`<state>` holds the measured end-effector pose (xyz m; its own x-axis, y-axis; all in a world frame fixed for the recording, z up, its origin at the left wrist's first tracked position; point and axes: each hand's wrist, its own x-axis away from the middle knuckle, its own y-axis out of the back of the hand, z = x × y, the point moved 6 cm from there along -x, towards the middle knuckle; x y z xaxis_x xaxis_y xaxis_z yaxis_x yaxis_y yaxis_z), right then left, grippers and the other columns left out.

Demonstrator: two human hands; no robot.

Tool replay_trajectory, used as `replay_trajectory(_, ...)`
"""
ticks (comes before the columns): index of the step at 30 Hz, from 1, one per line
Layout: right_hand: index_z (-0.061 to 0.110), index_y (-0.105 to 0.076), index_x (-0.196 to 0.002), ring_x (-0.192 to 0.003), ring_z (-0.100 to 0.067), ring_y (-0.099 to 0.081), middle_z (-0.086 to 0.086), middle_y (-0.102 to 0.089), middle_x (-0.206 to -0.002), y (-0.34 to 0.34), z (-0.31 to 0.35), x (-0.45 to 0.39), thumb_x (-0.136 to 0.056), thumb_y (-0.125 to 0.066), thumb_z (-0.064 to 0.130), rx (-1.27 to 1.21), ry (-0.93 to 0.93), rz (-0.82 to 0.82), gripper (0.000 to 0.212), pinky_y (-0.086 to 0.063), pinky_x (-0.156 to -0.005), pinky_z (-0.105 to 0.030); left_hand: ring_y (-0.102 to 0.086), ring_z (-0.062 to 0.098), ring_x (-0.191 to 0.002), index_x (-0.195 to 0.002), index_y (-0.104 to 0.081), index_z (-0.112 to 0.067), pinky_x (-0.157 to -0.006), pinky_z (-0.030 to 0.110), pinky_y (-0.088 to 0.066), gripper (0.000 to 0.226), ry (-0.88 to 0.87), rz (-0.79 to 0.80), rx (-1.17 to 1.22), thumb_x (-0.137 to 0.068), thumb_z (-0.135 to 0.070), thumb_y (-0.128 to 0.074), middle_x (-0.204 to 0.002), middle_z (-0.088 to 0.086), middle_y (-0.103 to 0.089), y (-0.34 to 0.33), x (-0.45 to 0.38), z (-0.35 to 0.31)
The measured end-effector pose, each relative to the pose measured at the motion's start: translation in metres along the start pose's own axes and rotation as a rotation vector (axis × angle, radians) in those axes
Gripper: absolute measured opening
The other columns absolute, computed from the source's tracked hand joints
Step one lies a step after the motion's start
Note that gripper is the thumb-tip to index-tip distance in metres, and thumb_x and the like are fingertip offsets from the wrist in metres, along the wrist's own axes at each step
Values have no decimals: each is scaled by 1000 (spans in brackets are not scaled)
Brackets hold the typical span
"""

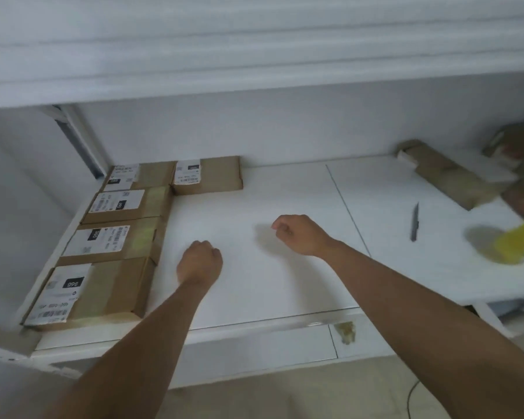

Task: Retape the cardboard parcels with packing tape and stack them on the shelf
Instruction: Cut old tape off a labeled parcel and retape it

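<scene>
Several flat cardboard parcels with white labels lie on the white shelf (285, 182). They run along its left side, from the nearest parcel (109, 294) to a back parcel (215, 175). My left hand (198, 263) hovers over the bare shelf just right of the parcels, fingers curled, holding nothing. My right hand (300, 234) hangs over the middle of the shelf, fingers also curled and empty. A long brown parcel (448, 173) lies at the back right. A yellow tape roll (518, 243), blurred, sits at the right edge.
A dark knife or cutter (415, 222) lies on the shelf right of my right hand. More brown parcels (518, 146) are piled at the far right, blurred. A strip of tape (347, 331) hangs from the shelf's front edge. An upper shelf overhangs the back.
</scene>
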<state>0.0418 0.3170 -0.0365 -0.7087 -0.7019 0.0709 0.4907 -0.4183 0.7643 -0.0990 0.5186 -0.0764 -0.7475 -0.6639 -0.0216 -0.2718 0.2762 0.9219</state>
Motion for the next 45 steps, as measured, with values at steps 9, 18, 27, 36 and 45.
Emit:
replay_trajectory(9, 17, -66, -117, -90, -15, -60, 4, -64, -101, 131, -127, 90, -98, -52, 22, 60, -42, -65, 24, -48, -84, -28, -63, 26, -99, -124, -57, -22, -88, 36, -52, 30, -88, 154, 322, -96, -21, -45, -102, 2, -68, -79, 71, -226)
replay_trajectory(18, 14, -68, -114, -100, -24, -63, -2, -70, -105, 242, -231, 168, -96, -55, 21, 79, -8, -183, 24, -51, -87, -36, -63, 20, -95, -106, -66, -26, -82, 30, -52, 23, -39, 205, 484, -95, -18, -47, -108, -4, -68, -135, 133, -385)
replay_trajectory(27, 9, -70, -108, -104, -22, -60, -3, -71, -107, 312, -285, 154, -95, -55, 19, 7, -80, -451, 23, -45, -81, -30, -64, 17, -90, -94, -69, -19, -75, 27, -50, 20, -115, 198, 570, -95, -18, -49, -97, -2, -71, -147, 110, -468)
replay_trajectory(36, 14, -59, -125, -127, -38, -41, -13, -50, -135, 373, -392, 163, -93, -46, 41, 296, -384, -366, 44, -39, -101, -46, -66, 21, -94, -84, -64, -30, -81, 28, -50, 28, -160, 315, 704, -93, -9, -47, -92, -4, -69, -180, 90, -552)
replay_trajectory(45, 32, -18, -150, -140, -45, -26, -6, -4, -163, 410, -500, 166, -79, -46, 81, 277, -639, -123, 91, -30, -108, -54, -67, 24, -93, -79, -63, -29, -86, 37, -53, 25, -55, 235, 711, -96, -18, -48, -88, -2, -70, -193, 93, -607)
